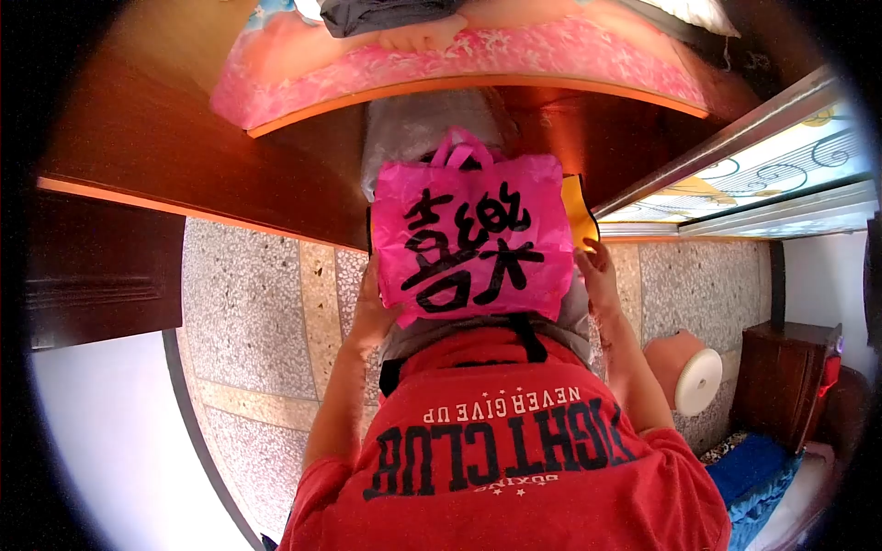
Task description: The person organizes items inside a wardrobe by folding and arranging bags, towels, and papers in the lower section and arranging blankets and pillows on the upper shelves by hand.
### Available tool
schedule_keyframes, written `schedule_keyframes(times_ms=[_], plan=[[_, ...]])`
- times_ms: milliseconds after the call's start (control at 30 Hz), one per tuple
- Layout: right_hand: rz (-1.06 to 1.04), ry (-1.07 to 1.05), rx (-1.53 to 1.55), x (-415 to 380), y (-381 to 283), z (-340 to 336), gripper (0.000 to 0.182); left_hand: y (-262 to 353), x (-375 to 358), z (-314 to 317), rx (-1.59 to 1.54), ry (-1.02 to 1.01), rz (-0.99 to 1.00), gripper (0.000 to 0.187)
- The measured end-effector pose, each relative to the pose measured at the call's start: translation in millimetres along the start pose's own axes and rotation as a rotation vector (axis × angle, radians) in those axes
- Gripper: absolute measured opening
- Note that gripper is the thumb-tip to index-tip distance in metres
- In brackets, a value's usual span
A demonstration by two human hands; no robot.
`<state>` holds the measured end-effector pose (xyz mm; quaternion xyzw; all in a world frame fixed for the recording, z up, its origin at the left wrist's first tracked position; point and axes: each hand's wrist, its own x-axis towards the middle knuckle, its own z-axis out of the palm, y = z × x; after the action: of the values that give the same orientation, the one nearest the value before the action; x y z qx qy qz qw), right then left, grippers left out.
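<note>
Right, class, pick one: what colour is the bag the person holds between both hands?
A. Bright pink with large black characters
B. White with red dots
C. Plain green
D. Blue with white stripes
A: the pink bag held between the left hand and the right hand is bright pink, with big black characters printed across its face and pink handles at the top.

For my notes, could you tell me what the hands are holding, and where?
Both hands, left hand and right hand, hold the pink bag by its side edges.
</note>
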<state>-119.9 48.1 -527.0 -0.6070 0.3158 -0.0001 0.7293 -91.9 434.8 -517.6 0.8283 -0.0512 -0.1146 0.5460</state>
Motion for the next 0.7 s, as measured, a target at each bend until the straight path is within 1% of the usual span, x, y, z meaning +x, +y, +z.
schedule_keyframes(times_ms=[67,200,267,300,333,367,433,467,500,533,567,600,633,667,700], plan=[[-0.096,0.054,-0.210,16,-8,4,0.037,4,2,-2,0.036,-0.014,0.025,0.096],[-0.172,0.031,-0.284,52,7,12,0.029,8,4,-7,-0.108,-0.070,0.037,0.097],[-0.201,-0.011,-0.164,65,12,9,0.013,13,1,-13,-0.151,-0.075,0.045,0.098],[-0.170,0.016,0.039,59,1,15,0.003,25,-2,-17,-0.237,-0.123,-0.102,0.098],[-0.168,0.012,0.038,62,5,16,0.003,32,-5,-18,-0.324,-0.173,-0.251,0.098],[-0.181,0.026,0.032,67,12,15,0.003,27,-5,-16,-0.324,-0.172,-0.253,0.098],[-0.194,0.039,0.026,81,28,9,0.004,18,-3,-10,0.026,-0.084,0.055,0.098],[-0.205,0.023,-0.065,89,37,6,0.007,18,-3,-10,0.027,-0.082,0.055,0.098],[-0.215,0.009,-0.156,90,37,8,0.011,26,-4,-12,0.020,-0.078,-0.019,0.094],[-0.214,0.010,-0.156,90,37,7,0.011,34,-4,-13,0.013,-0.074,-0.094,0.091],[-0.322,0.055,-0.269,89,37,5,0.018,40,-3,-14,0.012,-0.078,-0.095,0.091],[-0.431,0.100,-0.383,84,32,6,0.025,47,0,-16,0.310,0.083,0.028,0.080],[-0.433,0.104,-0.382,76,17,11,0.025,51,6,-16,0.606,0.247,0.156,0.070],[-0.657,0.177,-0.662,67,1,17,0.032,53,13,-16,0.606,0.246,0.160,0.070],[-0.877,0.250,-0.945,57,-14,25,0.039,55,20,-16,0.587,0.246,0.235,0.059]])
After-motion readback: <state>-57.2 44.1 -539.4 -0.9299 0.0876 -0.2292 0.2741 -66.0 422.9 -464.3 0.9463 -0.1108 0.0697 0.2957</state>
